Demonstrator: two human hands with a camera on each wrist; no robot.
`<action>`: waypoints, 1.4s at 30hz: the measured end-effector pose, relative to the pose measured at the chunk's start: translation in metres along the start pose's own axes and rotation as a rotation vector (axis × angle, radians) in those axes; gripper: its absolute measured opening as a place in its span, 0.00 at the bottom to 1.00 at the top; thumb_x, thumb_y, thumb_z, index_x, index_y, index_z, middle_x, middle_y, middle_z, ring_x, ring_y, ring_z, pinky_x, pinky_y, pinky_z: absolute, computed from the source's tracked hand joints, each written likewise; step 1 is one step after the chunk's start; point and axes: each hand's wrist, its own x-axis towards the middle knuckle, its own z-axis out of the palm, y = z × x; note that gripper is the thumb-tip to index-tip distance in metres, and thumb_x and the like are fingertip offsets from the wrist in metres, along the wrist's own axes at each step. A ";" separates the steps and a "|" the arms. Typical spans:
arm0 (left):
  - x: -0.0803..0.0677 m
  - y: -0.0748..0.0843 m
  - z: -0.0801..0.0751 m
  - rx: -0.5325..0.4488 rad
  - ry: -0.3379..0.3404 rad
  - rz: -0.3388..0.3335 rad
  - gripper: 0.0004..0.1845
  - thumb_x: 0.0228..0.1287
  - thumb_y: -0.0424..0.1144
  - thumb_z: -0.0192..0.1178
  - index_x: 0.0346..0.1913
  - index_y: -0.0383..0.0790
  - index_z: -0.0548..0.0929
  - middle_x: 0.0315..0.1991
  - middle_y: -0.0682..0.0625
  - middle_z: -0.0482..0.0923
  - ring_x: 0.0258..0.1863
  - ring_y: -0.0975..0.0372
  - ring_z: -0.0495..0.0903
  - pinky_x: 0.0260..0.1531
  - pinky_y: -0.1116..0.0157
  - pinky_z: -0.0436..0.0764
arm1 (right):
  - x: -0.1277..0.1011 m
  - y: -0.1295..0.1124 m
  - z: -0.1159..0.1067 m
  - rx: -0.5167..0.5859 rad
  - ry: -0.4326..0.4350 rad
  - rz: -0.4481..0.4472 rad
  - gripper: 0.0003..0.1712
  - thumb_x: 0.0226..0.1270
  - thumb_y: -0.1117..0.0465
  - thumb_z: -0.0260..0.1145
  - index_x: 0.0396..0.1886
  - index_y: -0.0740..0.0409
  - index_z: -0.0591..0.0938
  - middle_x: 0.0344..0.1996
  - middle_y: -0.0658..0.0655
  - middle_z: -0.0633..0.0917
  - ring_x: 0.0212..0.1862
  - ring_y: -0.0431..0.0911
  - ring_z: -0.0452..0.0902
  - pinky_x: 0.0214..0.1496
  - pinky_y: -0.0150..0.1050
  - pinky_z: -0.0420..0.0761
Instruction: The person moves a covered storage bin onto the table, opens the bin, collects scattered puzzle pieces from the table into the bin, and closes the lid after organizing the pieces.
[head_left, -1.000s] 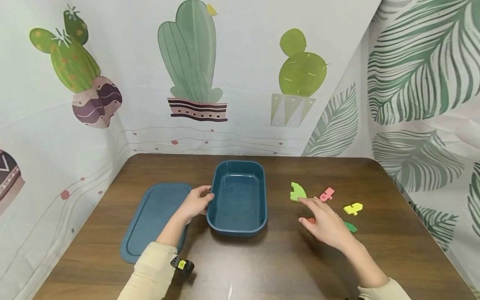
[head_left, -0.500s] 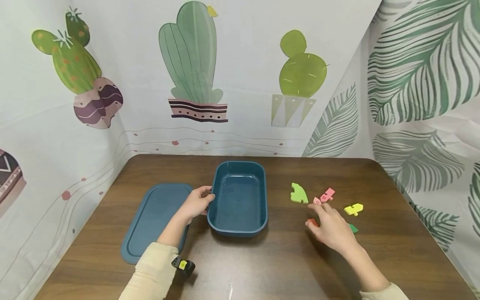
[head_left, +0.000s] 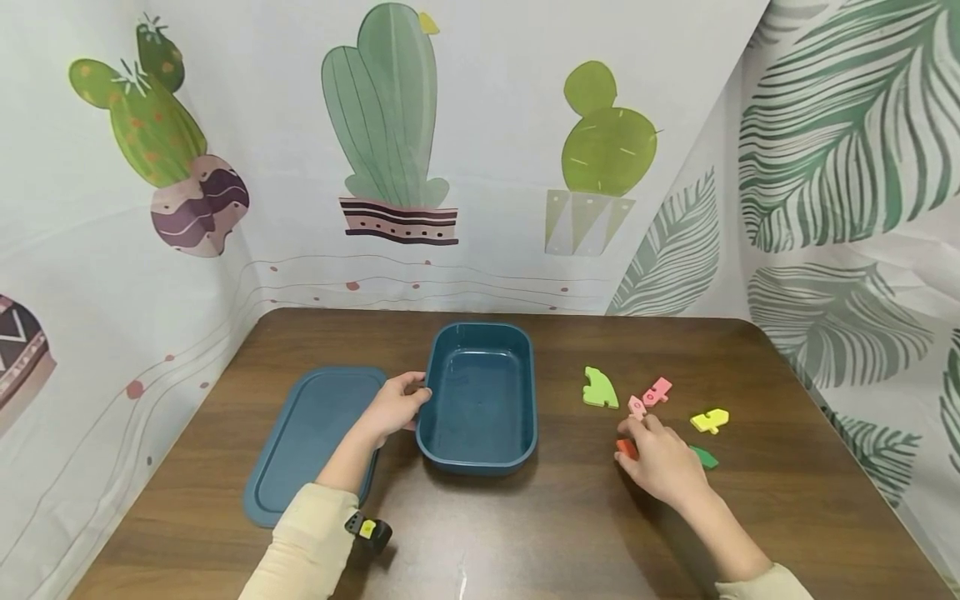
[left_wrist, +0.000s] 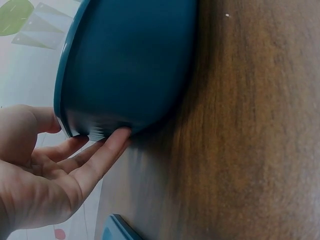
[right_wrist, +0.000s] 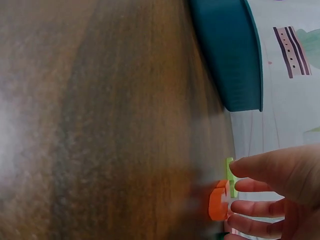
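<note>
A dark blue plastic box [head_left: 477, 467] stands in the middle of the table. My left hand [head_left: 395, 406] holds its left side, the thumb over the rim and the other fingers against the outer wall, as the left wrist view shows. My right hand [head_left: 663, 462] is over an orange-red puzzle piece [head_left: 627, 450], fingers bent loosely and pointing down at it; in the right wrist view the orange piece [right_wrist: 218, 204] sits just in front of the fingertips. Close by lie a light pink piece [head_left: 637, 406], a pink piece [head_left: 657, 392] and a dark green piece [head_left: 703, 457], partly hidden by the hand.
A blue lid [head_left: 315, 442] lies flat left of the box, partly under the left forearm. A lime green piece [head_left: 600, 388] lies between the box and the pink pieces, and a yellow piece [head_left: 709, 420] farther right. A patterned cloth [head_left: 495, 167] hangs behind the table.
My right hand has moved a little right and down, off the lime green and pink pieces toward the orange one. My left hand and the box have stayed put.
</note>
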 end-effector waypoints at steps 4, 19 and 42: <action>-0.007 0.008 0.001 -0.005 -0.011 0.012 0.24 0.67 0.35 0.49 0.64 0.32 0.63 0.56 0.34 0.70 0.43 0.49 0.75 0.33 0.56 0.82 | -0.002 0.001 0.002 -0.013 -0.017 -0.001 0.18 0.46 0.58 0.73 0.38 0.55 0.79 0.30 0.58 0.76 0.27 0.51 0.74 0.20 0.43 0.72; 0.001 0.000 0.001 -0.022 -0.001 0.006 0.24 0.67 0.36 0.50 0.65 0.33 0.64 0.56 0.35 0.71 0.43 0.51 0.75 0.32 0.57 0.82 | 0.000 0.002 0.006 -0.040 -0.068 -0.010 0.17 0.46 0.62 0.73 0.37 0.56 0.78 0.30 0.58 0.75 0.25 0.50 0.71 0.19 0.43 0.73; 0.001 0.000 0.000 -0.016 -0.010 0.000 0.25 0.68 0.37 0.49 0.65 0.32 0.62 0.56 0.34 0.70 0.46 0.47 0.74 0.34 0.54 0.82 | 0.004 0.001 0.010 -0.030 -0.018 -0.075 0.15 0.43 0.67 0.72 0.32 0.57 0.76 0.30 0.58 0.75 0.24 0.50 0.69 0.20 0.41 0.71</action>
